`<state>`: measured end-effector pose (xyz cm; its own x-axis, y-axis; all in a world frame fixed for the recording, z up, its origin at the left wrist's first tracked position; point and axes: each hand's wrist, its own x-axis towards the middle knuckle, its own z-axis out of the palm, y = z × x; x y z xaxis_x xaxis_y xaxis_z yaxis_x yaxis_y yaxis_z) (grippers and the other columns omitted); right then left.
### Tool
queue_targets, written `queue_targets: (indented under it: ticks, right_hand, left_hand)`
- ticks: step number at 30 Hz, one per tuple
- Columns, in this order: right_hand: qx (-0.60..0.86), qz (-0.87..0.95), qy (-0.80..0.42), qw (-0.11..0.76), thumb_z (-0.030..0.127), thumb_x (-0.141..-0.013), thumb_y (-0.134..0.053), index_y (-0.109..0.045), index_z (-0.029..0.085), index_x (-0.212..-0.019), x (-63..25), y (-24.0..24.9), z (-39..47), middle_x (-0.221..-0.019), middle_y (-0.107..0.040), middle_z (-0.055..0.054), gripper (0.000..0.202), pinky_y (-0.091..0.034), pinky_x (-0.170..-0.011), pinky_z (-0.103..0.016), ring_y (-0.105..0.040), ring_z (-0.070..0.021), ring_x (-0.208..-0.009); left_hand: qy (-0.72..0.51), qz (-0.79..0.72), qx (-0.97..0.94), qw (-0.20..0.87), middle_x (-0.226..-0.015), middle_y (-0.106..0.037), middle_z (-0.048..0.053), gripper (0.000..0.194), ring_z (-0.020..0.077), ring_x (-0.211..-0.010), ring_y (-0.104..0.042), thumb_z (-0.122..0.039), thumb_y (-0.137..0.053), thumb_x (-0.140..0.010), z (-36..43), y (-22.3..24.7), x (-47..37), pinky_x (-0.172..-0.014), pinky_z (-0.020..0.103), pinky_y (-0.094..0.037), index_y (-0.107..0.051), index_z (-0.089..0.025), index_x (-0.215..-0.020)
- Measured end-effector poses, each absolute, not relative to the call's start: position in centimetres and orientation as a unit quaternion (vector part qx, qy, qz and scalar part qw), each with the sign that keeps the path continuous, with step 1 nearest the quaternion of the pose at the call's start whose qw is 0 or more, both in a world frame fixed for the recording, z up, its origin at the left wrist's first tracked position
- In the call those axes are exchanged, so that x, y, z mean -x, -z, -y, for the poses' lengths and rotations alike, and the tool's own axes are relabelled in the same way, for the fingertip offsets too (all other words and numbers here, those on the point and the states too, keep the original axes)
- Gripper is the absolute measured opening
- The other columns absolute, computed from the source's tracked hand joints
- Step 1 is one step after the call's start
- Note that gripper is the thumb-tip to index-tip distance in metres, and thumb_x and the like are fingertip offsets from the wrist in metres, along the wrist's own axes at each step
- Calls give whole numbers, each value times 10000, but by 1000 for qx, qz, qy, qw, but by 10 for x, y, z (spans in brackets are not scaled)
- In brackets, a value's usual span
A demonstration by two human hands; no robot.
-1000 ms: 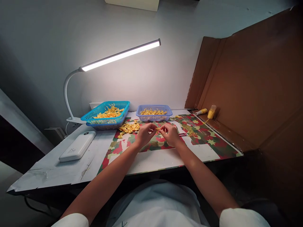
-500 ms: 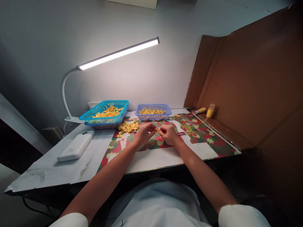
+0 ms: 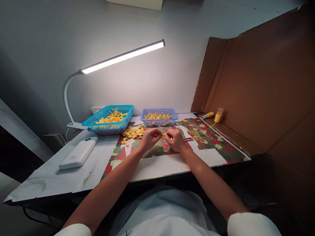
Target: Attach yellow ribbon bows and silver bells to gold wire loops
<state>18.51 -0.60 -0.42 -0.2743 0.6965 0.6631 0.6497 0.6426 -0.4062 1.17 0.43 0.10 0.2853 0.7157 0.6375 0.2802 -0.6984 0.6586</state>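
Observation:
My left hand [image 3: 150, 139] and my right hand [image 3: 175, 139] meet over the patterned mat, fingertips close together. Each is closed in a pinch on a small gold ribbon bow [image 3: 163, 136], from which a thin golden loop hangs between them. The fingers hide much of it. Left of my left hand lies a heap of gold ribbon bows [image 3: 133, 132]. To the right of my right hand is a small pink tool [image 3: 188, 139], partly covered, and past it a tangle of thin gold cords [image 3: 197, 134].
A blue basket [image 3: 108, 125] of gold bows is stacked on another basket at the left. A purple basket [image 3: 159, 122] with gold pieces stands behind my hands. A white power bank [image 3: 78, 152], a lit lamp [image 3: 123, 57], yellow thread [image 3: 218, 116] and a cardboard wall [image 3: 258, 82] surround the mat.
My hands stay in nearly the same place. The fingers have shifted slightly, and the golden loop between them shows more clearly now.

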Motion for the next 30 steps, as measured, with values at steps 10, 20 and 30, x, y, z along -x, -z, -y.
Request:
queue_targets:
  ticks: [10, 20, 30]
  right_hand:
    - [425, 817, 20, 389, 174, -821, -480, -514, 190, -673, -187, 2, 9, -705, -613, -11, 153, -262, -703, -311, -508, -156, -687]
    - [423, 840, 8, 340, 228, -878, -514, -611, 208, -783, -195, 0, 5, -804, -649, -7, 137, -313, -773, -306, -559, -163, -798]
    - [553, 780, -41, 291, 364, -680, -754, -631, 219, -710, -299, 15, -1, -797, -626, -44, 193, -372, -641, -295, -553, -217, -772]
  left_hand:
    - [-480, -312, -757, 315, -670, -631, 6, 89, 128, -614, -622, -248, -602, -727, -2, -3, -10, -582, 245, -544, -627, -166, -750]
    - [-453, -315, -702, 451, -633, -658, 10, 248, 127, -577, -632, -310, -776, -612, -7, 1, -10, -571, 251, -528, -599, -151, -685]
    - [-481, -362, -628, 493, -718, -745, 57, 235, 180, -626, -700, -282, -770, -620, -4, -3, -12, -533, 263, -542, -671, -161, -794]
